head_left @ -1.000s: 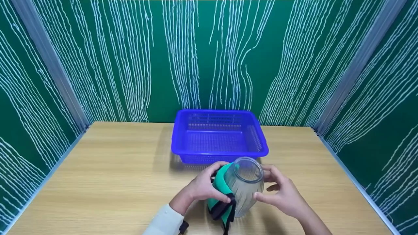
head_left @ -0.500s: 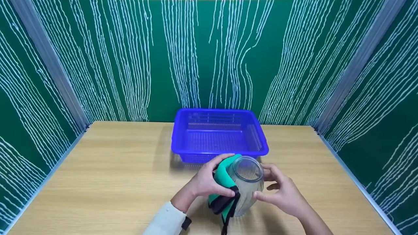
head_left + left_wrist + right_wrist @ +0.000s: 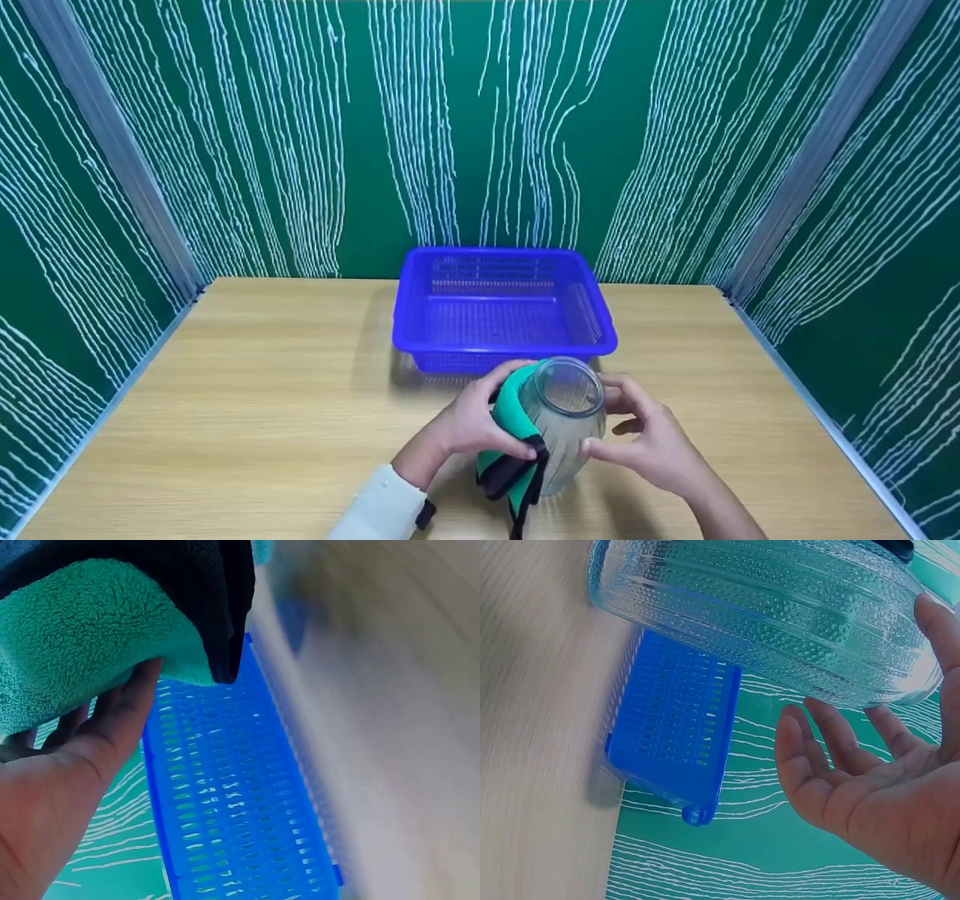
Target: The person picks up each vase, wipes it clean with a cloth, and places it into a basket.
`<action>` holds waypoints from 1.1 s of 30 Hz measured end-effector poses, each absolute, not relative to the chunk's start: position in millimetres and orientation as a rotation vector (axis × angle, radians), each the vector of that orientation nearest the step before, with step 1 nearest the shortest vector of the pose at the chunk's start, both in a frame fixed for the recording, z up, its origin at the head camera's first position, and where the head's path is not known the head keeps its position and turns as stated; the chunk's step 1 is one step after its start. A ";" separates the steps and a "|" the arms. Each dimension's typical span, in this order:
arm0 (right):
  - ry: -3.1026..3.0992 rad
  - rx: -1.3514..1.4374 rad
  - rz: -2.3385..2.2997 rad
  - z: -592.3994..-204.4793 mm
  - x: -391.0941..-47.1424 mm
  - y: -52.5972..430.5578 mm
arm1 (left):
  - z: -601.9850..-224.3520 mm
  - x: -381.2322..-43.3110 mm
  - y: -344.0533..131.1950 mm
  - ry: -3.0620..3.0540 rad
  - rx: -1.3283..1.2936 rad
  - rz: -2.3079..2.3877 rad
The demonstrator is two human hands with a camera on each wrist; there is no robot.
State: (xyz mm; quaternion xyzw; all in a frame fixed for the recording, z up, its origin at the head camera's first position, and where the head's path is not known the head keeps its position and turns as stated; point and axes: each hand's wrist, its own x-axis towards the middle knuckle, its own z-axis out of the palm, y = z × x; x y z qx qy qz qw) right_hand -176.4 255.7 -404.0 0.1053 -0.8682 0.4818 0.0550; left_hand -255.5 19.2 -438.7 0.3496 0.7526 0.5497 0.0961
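Note:
A ribbed, clear glass vase (image 3: 568, 442) with a round open mouth stands on the table near its front. My right hand (image 3: 654, 444) grips its right side, thumb in front and fingers behind; the right wrist view shows the pebbled glass (image 3: 765, 615) between thumb and fingers. With my left hand (image 3: 472, 421) I hold a green terry cloth (image 3: 512, 405) with black edging against the vase's left side. Its thumb presses the black edge, and a folded end hangs down in front. In the left wrist view the fingers lie under the fluffy cloth (image 3: 90, 637).
Just behind the vase, a blue perforated plastic basket (image 3: 504, 350) sits on the wooden table (image 3: 285, 420). Green walls (image 3: 510, 135) with white wavy lines enclose the back and sides. A light sleeve (image 3: 381, 506) covers the left forearm.
My left hand slid the cloth up along the vase toward its rim, then slightly back down. The right hand and vase stay nearly still.

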 end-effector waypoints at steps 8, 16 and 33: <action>-2.638 0.265 1.471 -403.7 -176.3 259.3 | -451.7 -254.8 20.2 2.230 0.923 1.593; -2.644 0.241 1.505 -404.6 -177.0 258.6 | -459.7 -255.8 18.9 2.299 0.931 1.507; -2.672 0.200 1.519 -397.0 -175.6 260.8 | -467.1 -257.6 19.1 2.439 0.856 1.328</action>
